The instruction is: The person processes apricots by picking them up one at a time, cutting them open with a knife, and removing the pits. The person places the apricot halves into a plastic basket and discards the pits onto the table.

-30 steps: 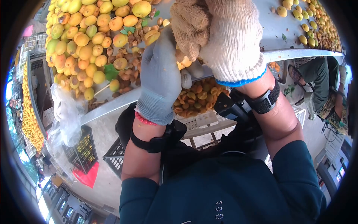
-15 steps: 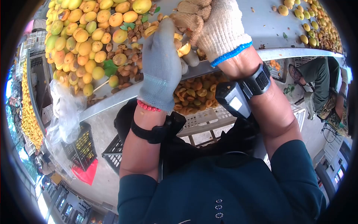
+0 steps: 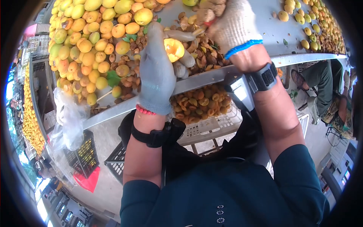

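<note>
My left hand (image 3: 157, 72), in a grey glove, is closed around a yellow apricot half (image 3: 174, 49) whose hollow inside faces up. My right hand (image 3: 235, 28) wears a white knit glove with a blue cuff and brown-stained fingers. Its fingers are curled round a slim tool (image 3: 208, 23) with a red part, though its exact kind I cannot tell. Apricot pits (image 3: 206, 60) and scraps lie on the metal table under and between both hands. To the left rises a heap of whole apricots (image 3: 85, 45), with a green leaf (image 3: 113, 78) near its lower edge.
Below the table edge (image 3: 124, 99), a pale crate (image 3: 211, 126) holds apricot halves (image 3: 200, 101). A clear plastic bag (image 3: 70, 111) hangs at the left, above a dark crate (image 3: 84, 155). More apricots (image 3: 312, 38) lie at the far right, where another person (image 3: 321, 79) sits.
My right hand has moved away from my left, up and to the right. The apricot half in my left hand now shows its hollow, and the pits between my hands are uncovered.
</note>
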Available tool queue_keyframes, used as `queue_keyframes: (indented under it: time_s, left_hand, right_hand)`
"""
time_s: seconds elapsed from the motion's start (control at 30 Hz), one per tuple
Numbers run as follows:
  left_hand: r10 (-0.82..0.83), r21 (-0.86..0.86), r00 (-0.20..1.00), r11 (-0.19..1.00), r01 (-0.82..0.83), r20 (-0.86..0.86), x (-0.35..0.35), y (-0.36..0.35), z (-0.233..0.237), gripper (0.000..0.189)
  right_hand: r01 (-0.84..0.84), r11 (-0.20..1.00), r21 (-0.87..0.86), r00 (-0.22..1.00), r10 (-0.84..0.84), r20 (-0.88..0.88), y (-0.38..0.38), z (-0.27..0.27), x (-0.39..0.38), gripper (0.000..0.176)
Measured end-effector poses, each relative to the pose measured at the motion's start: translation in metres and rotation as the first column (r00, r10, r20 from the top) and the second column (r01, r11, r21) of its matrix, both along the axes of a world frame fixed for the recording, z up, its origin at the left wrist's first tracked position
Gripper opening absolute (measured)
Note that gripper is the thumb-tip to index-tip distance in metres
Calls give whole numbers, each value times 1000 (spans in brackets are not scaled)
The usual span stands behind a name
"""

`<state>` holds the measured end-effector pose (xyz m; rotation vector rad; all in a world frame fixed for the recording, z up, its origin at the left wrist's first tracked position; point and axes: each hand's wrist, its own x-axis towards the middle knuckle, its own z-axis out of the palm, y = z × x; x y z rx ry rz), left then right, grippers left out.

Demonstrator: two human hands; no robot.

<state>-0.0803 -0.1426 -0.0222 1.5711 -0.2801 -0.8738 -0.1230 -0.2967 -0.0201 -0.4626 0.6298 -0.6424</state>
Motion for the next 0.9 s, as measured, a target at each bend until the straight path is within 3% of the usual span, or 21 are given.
queue_keyframes:
  time_s: [0.07, 0.1, 0.13, 0.23, 0.3, 0.33, 0.37, 0.43, 0.53, 0.57, 0.67, 0.77, 0.8, 0.83, 0.9]
  left_hand:
    - [4, 13, 999, 1000, -4, 42, 1, 7, 8, 56]
    - [-104, 9, 988, 995, 104, 112, 1, 15, 13, 55]
    - [-291, -43, 921, 949, 312, 257, 2, 24, 18, 55]
    - [-363, -222, 783, 822, 524, 505, 4, 39, 7, 42]
    - [-256, -61, 766, 932, 358, 590, 29, 52, 12, 28]
    - [-137, 30, 752, 988, 153, 644, 47, 59, 4, 29]
    - [12, -13, 777, 1000, -5, 629, 62, 66, -3, 28]
    - [128, 46, 762, 978, -203, 635, 87, 74, -17, 28]
    - [-193, 378, 558, 895, -237, 807, 105, 71, -39, 36]
    - [-230, 371, 457, 895, -247, 859, 111, 70, -55, 46]
    - [-332, 492, 448, 815, -307, 830, 107, 55, -59, 48]
    - [-393, 549, 482, 801, -239, 783, 106, 50, -51, 51]
    - [-408, 553, 490, 810, -195, 770, 106, 50, -47, 51]
    - [-239, 380, 671, 923, -69, 702, 102, 50, -44, 52]
    - [-49, -53, 934, 996, 73, 354, 80, 49, -18, 55]
  right_hand:
    - [-11, 981, -192, 999, 2, -44, 0, 10, -10, 24]
    - [-43, 972, -233, 999, 48, 12, -3, 2, -12, 23]
    - [-32, 965, -262, 999, 34, 6, -1, 3, -13, 24]
    - [-68, 955, -287, 993, 36, -115, 12, 13, -16, 25]
    - [-110, 943, -314, 991, 129, 40, 9, -4, -18, 26]
    - [-124, 934, -335, 978, 172, 118, 6, -9, -19, 27]
    - [-156, 950, -270, 980, 183, 79, 5, -8, -22, 27]
    - [-153, 946, -286, 982, 178, 63, 9, -6, -24, 28]
    - [-158, 950, -271, 986, 165, 4, 13, -6, -24, 27]
    - [-158, 951, -264, 987, 154, -34, 17, -1, -24, 26]
    - [-188, 955, -229, 982, 178, -64, 23, 3, -24, 25]
    - [-259, 937, -233, 963, 232, -140, 21, 3, -28, 24]
    - [-355, 882, -311, 932, 307, -192, 19, 3, -30, 24]
    - [-445, 810, -381, 893, 373, -250, 18, 3, -32, 25]
    - [-572, 741, -352, 818, 483, -313, 23, 14, -39, 28]
